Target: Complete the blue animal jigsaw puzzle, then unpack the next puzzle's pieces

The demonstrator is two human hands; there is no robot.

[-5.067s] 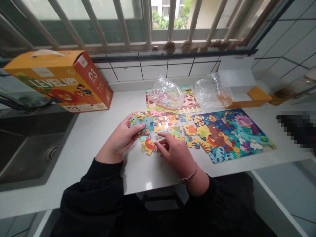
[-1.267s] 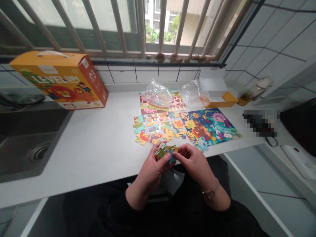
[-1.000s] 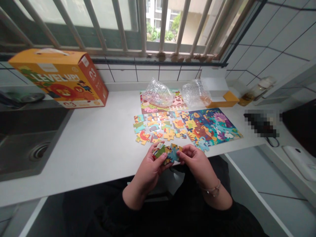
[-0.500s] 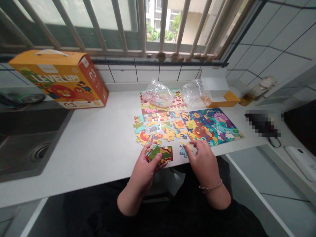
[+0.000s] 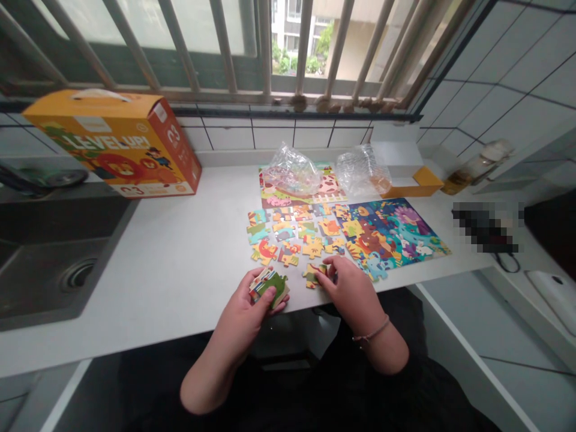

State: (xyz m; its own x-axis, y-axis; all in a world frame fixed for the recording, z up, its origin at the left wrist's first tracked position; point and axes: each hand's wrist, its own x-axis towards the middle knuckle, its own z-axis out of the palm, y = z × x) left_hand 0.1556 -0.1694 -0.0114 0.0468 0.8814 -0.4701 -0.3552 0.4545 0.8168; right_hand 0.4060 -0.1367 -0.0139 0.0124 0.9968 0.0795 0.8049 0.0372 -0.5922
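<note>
My left hand (image 5: 254,300) is closed around a small stack of jigsaw pieces (image 5: 273,289), with the thumb across a green piece on top. To its right, my right hand (image 5: 348,285) pinches a green and yellow jigsaw piece (image 5: 314,275) with reddish lines, low over the counter; I cannot tell whether it touches the surface. Loose jigsaw pieces (image 5: 284,231) lie in rough rows just beyond both hands. Beside my right hand, a light blue jigsaw piece (image 5: 377,266) lies at the near edge of a dark blue picture sheet (image 5: 407,219).
An orange box (image 5: 112,147) stands at the back left by the sink (image 5: 67,264). Clear plastic wrap (image 5: 292,171) covers part of a farm picture sheet (image 5: 330,189). More wrap (image 5: 362,170), an open carton (image 5: 416,183) and a bottle (image 5: 477,165) are at the back right.
My right hand has moved slightly left and now holds a red-lined piece resembling the stack's earlier top piece. A green piece tops the stack now. The light blue piece by the sheet has come into view.
</note>
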